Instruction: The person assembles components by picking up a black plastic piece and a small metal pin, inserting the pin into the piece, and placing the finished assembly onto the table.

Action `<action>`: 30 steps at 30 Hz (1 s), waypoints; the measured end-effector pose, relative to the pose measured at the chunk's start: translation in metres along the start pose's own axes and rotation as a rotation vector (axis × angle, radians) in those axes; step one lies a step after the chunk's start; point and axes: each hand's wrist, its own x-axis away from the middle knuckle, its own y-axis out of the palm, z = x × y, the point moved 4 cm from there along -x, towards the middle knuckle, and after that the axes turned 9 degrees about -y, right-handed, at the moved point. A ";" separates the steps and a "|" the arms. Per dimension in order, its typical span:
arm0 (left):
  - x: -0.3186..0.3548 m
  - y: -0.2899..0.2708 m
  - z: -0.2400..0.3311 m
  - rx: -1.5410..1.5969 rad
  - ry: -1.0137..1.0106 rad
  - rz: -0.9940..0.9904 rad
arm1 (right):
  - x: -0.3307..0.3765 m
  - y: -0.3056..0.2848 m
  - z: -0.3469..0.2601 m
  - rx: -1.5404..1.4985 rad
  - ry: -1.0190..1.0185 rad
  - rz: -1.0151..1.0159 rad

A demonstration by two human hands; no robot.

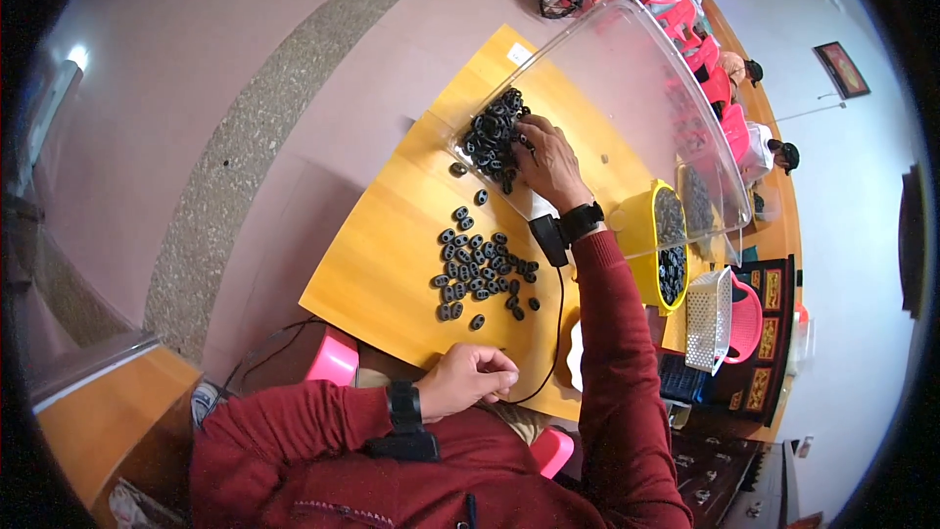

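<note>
My right hand reaches into a large clear plastic box, its fingers curled at a heap of small black pieces in the box's corner. A dark piece shows at the fingertips, partly hidden by the hand. Many black oval two-holed pieces lie loosely spread on the yellow wooden table, between the box and me. Near the table's front edge, my left hand hovers with curled fingers, thumb against the index finger. Whatever it may hold is hidden.
Right of the box stands a yellow container holding more black pieces. Beyond it are a white perforated basket and a pink basket. A black cable runs from my right wrist across the table. Several people sit on pink chairs farther back.
</note>
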 end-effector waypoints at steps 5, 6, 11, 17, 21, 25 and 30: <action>-0.006 -0.001 -0.007 -0.022 -0.007 0.016 | 0.004 -0.002 -0.002 0.038 -0.010 -0.065; -0.007 -0.002 -0.008 -0.028 0.007 0.007 | 0.005 -0.003 -0.003 0.048 0.002 -0.080; -0.007 0.000 -0.007 -0.038 -0.002 0.004 | 0.016 -0.011 -0.019 0.087 0.022 -0.127; -0.006 0.000 -0.006 -0.039 -0.004 0.002 | 0.037 -0.019 -0.040 0.080 0.000 -0.151; -0.007 0.000 -0.007 -0.048 0.004 0.010 | 0.055 -0.020 -0.047 0.012 -0.015 -0.144; -0.005 0.000 -0.007 -0.075 0.013 0.014 | 0.070 -0.026 -0.062 -0.025 -0.017 -0.149; -0.002 0.002 -0.005 -0.081 0.006 0.015 | 0.088 -0.031 -0.078 -0.021 -0.030 -0.149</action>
